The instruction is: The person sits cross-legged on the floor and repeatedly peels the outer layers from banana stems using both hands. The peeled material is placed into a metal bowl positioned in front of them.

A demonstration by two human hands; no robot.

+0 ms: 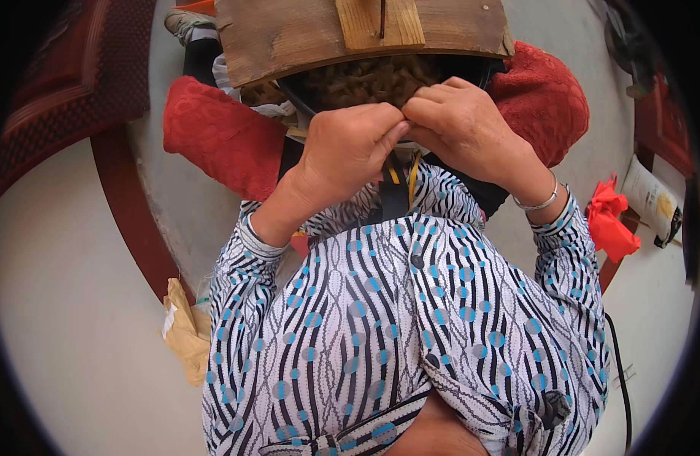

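My left hand (350,145) and my right hand (469,128) meet at the fingertips, thumbs and forefingers pinched together over the near side of a dark round basin (301,105). Whatever lies between the fingertips is too small and too covered to make out. Many small brown pieces (372,80) fill the basin; their kind is not clear. Above the basin's far part lies a wooden board (281,34), with a lighter wood block (384,25) and a thin upright metal rod (382,20) on it.
Red cloth covers (218,137) wrap both my knees around the basin. A carved dark red wooden piece of furniture (76,74) stands at the left. Brown paper (187,336) lies on the floor at lower left. A red plastic bag (609,219) and a white printed bag (649,196) are at the right.
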